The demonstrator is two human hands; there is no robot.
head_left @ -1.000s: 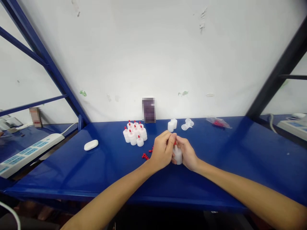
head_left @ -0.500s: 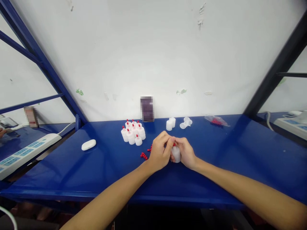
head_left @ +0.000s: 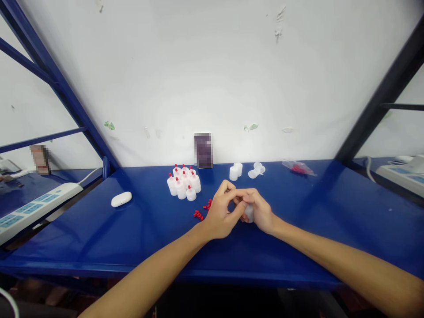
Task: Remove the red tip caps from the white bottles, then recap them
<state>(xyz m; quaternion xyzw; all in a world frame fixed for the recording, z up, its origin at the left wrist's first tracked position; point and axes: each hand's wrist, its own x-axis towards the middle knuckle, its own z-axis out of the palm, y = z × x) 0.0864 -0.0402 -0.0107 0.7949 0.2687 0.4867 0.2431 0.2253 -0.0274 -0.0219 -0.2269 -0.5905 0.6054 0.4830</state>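
Observation:
My right hand (head_left: 260, 211) is curled around a small white plastic squeeze bottle (head_left: 250, 213), which shows only in part between the hands. My left hand (head_left: 222, 214) meets it from the left, thumb and forefinger pinched together at the bottle's top. The fingers hide the red cap there. Loose red caps (head_left: 198, 215) lie on the blue table beside my left hand, some partly behind it. Farther left stands a cluster of white bottles (head_left: 180, 190) with red caps on their tips.
Behind my hands are white bottles without caps (head_left: 233, 173) and clear nozzle lids (head_left: 256, 170). A plastic bag with red caps (head_left: 299, 168) lies at the back right. A phone (head_left: 203, 151) leans on the wall. A white case (head_left: 121, 199) and power strip (head_left: 39, 210) are at left.
The bottle has shifted slightly right between my hands, and my left thumb and forefinger have moved right over its top. The red cap, visible before, is now covered.

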